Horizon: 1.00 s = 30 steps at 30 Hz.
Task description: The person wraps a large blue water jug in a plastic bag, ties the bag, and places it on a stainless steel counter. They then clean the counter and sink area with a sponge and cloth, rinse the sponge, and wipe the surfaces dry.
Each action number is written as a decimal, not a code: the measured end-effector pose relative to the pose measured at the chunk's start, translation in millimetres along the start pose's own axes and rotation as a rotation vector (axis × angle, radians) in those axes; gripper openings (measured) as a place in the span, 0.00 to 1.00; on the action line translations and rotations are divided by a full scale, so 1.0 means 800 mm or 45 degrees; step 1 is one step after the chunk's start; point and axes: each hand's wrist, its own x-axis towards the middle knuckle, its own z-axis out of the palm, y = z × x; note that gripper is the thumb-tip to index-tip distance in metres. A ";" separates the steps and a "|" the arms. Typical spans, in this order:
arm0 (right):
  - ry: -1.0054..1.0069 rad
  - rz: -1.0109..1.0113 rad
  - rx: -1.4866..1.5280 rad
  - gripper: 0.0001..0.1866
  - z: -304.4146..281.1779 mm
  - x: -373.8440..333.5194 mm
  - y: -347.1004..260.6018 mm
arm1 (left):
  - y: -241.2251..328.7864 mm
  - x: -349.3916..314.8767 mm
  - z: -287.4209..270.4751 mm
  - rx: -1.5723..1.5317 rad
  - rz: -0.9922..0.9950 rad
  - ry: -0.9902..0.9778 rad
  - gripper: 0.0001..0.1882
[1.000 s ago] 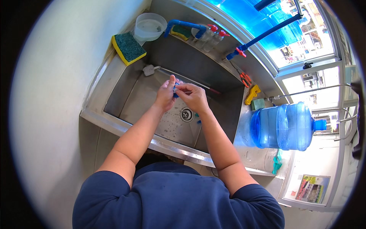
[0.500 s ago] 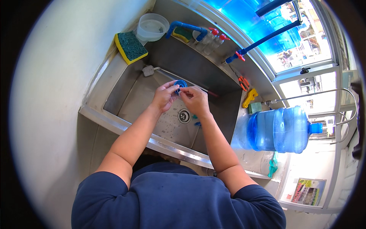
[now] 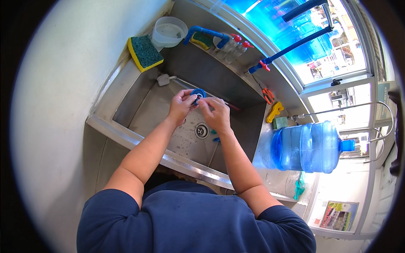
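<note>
Over the steel sink [image 3: 145,114], my left hand [image 3: 180,105] is closed on a small round blue cap [image 3: 198,92], its fingers and thumb at the rim. The cap's open side faces up and shows a pale ring inside. My right hand [image 3: 217,114] meets the cap from the right, thumb and forefinger pinched together at its lower edge. Whatever lies between those fingertips is too small to make out. Below the hands sits the round drain [image 3: 202,131], with small blue and teal pieces [image 3: 215,138] to its right, partly behind my right wrist.
A long-handled brush [image 3: 163,79] lies in the basin. Around the rim are a yellow-green sponge [image 3: 144,53], a clear tub [image 3: 169,32], a blue pipe spout [image 3: 206,30], red-topped bottles [image 3: 237,49], orange-handled scissors [image 3: 268,95] and a yellow tool [image 3: 275,112]. A large blue water jug [image 3: 308,147] lies sideways at right.
The cap has tilted in my left hand, so more of its inside shows. My right fingers have shifted slightly at its edge. The view has moved a little.
</note>
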 end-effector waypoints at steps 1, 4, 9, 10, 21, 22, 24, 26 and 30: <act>0.000 0.214 0.110 0.10 0.000 0.000 0.002 | 0.000 0.000 0.001 -0.002 0.019 -0.003 0.13; -0.076 0.656 0.396 0.11 0.000 0.005 0.011 | 0.000 -0.001 0.001 0.043 0.030 -0.045 0.12; -0.269 0.805 0.612 0.14 -0.007 0.012 0.024 | 0.004 -0.003 0.001 0.087 0.007 -0.055 0.11; -0.264 0.804 0.647 0.13 -0.008 0.012 0.025 | 0.004 -0.003 0.002 0.091 0.027 -0.034 0.11; -0.231 0.851 0.773 0.12 -0.001 0.013 0.038 | 0.002 0.004 0.002 0.010 -0.050 -0.044 0.12; -0.230 0.893 0.840 0.12 -0.002 0.014 0.039 | 0.003 0.005 0.002 -0.047 -0.062 -0.059 0.12; -0.238 0.933 0.886 0.11 -0.006 0.017 0.040 | 0.003 0.005 0.003 -0.079 -0.095 -0.083 0.13; -0.261 0.926 0.851 0.11 -0.009 0.022 0.039 | 0.003 0.005 0.004 -0.028 -0.129 -0.094 0.13; -0.308 0.775 0.555 0.09 -0.011 0.026 0.040 | 0.000 0.004 0.004 0.216 -0.067 -0.105 0.15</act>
